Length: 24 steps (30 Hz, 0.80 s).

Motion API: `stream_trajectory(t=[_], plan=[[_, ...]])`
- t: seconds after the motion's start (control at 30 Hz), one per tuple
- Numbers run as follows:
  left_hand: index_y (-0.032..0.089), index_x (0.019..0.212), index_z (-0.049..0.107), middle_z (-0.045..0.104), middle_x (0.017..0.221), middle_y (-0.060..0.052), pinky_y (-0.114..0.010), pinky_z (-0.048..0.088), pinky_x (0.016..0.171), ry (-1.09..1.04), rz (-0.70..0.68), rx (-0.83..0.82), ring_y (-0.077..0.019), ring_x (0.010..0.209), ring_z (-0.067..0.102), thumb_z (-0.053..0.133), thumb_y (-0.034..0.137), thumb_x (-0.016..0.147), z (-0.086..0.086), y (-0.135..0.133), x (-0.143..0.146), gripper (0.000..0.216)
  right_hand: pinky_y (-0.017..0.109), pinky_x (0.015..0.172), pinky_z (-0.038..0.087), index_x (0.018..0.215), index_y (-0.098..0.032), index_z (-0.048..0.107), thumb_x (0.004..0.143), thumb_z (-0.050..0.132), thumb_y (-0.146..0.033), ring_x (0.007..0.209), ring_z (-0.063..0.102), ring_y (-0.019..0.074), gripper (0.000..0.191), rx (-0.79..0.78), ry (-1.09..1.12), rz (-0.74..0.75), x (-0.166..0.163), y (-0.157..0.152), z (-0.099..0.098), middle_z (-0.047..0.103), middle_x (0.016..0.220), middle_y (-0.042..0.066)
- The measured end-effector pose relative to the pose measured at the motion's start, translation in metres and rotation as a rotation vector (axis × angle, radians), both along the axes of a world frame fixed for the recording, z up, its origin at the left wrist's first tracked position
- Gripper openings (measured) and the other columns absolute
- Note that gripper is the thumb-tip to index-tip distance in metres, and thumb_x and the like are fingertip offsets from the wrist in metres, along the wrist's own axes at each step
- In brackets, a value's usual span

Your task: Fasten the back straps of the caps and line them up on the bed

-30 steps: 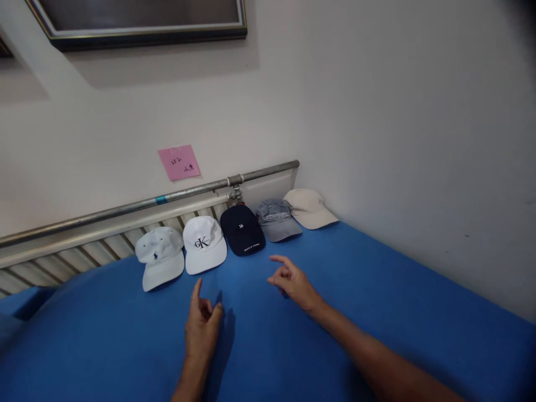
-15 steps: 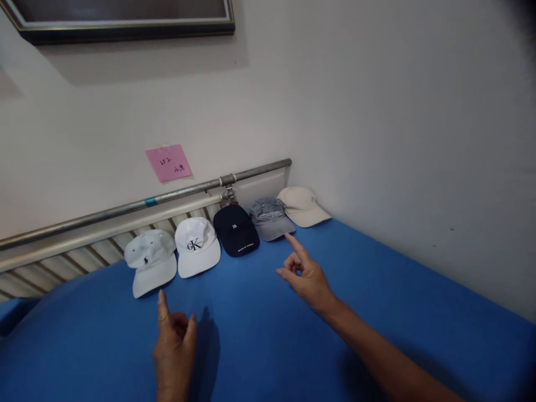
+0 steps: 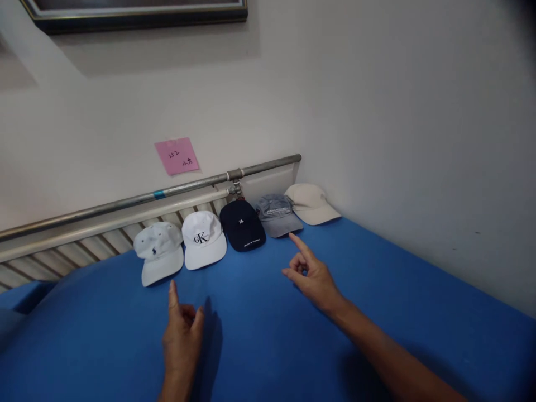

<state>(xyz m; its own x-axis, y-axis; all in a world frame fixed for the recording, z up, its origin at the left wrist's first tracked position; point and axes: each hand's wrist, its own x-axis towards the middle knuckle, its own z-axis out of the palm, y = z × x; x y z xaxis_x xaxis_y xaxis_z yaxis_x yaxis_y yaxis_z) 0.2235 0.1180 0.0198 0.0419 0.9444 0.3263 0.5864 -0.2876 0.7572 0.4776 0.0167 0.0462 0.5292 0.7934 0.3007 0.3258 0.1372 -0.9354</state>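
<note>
Several baseball caps lie in a row with brims toward me. My left hand (image 3: 182, 329) points its index finger just below the brim of the pale cap with a small dark emblem (image 3: 161, 254); its thumb stands apart and the other fingers curl. Beside that cap are a white cap with black letters (image 3: 204, 241) and a black cap (image 3: 243, 226). My right hand (image 3: 312, 276), thumb and index finger apart, points at the brim of the grey cap (image 3: 278, 216). At the far end sits a cream cap (image 3: 313, 205). Neither hand holds anything.
The caps rest on a blue surface (image 3: 259, 335). Behind them run a radiator (image 3: 92, 245) and a metal pipe (image 3: 188, 186). A pink note (image 3: 177, 156) is stuck on the wall, under a framed picture (image 3: 142, 22). A bare wall (image 3: 419, 167) rises on the right.
The view has shifted slightly, so the caps and wall sit further right and a little higher. Both hands keep their pointing pose near the same caps.
</note>
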Motion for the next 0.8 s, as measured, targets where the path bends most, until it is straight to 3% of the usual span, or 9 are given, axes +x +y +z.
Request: stream_trajectory(t=[0.27, 0.5, 0.63, 0.7, 0.8], plan=[[0.017, 0.151, 0.011, 0.053, 0.069, 0.004, -0.029, 0.041, 0.057, 0.041, -0.028, -0.021, -0.0168, 0.057, 0.053, 0.053, 0.04, 0.077, -0.003, 0.005, -0.005, 0.088, 0.026, 0.059, 0.042, 0.145, -0.026, 0.034, 0.074, 0.062, -0.021, 0.055, 0.045, 0.0106, 0.076, 0.007, -0.002, 0.01, -0.003, 0.001, -0.003, 0.05, 0.064, -0.006], [0.02, 0.15, 0.02, 0.056, 0.069, 0.002, -0.029, 0.04, 0.053, 0.116, -0.084, -0.077, -0.0185, 0.057, 0.056, 0.052, 0.047, 0.076, -0.005, 0.006, -0.004, 0.085, 0.023, 0.056, 0.039, 0.145, -0.028, 0.033, 0.072, 0.062, -0.017, 0.055, 0.043, 0.0084, 0.079, -0.034, 0.057, 0.05, 0.0, 0.003, -0.006, 0.048, 0.063, -0.008], [0.018, 0.147, 0.029, 0.062, 0.081, -0.003, -0.032, 0.045, 0.056, 0.161, -0.172, -0.096, -0.0193, 0.059, 0.058, 0.048, 0.057, 0.076, -0.012, 0.007, -0.004, 0.084, 0.022, 0.054, 0.038, 0.142, -0.026, 0.038, 0.072, 0.063, -0.018, 0.054, 0.043, 0.0073, 0.075, -0.054, 0.101, 0.057, 0.006, 0.004, -0.01, 0.049, 0.064, -0.008], [0.014, 0.138, 0.043, 0.064, 0.089, -0.007, -0.035, 0.049, 0.062, 0.166, -0.228, -0.102, -0.0212, 0.064, 0.06, 0.047, 0.06, 0.074, -0.016, 0.008, -0.004, 0.079, 0.022, 0.053, 0.038, 0.136, -0.024, 0.045, 0.072, 0.064, -0.021, 0.055, 0.044, 0.0076, 0.066, -0.044, 0.177, 0.033, 0.016, 0.006, -0.013, 0.051, 0.065, -0.007], [0.018, 0.103, 0.065, 0.066, 0.097, -0.01, -0.04, 0.051, 0.073, 0.175, -0.292, -0.142, -0.0266, 0.078, 0.064, 0.047, 0.06, 0.073, -0.024, 0.012, -0.004, 0.055, 0.021, 0.049, 0.039, 0.116, -0.021, 0.058, 0.07, 0.066, -0.022, 0.059, 0.051, 0.0101, 0.046, 0.012, 0.462, -0.131, 0.044, 0.012, -0.02, 0.055, 0.068, -0.003]])
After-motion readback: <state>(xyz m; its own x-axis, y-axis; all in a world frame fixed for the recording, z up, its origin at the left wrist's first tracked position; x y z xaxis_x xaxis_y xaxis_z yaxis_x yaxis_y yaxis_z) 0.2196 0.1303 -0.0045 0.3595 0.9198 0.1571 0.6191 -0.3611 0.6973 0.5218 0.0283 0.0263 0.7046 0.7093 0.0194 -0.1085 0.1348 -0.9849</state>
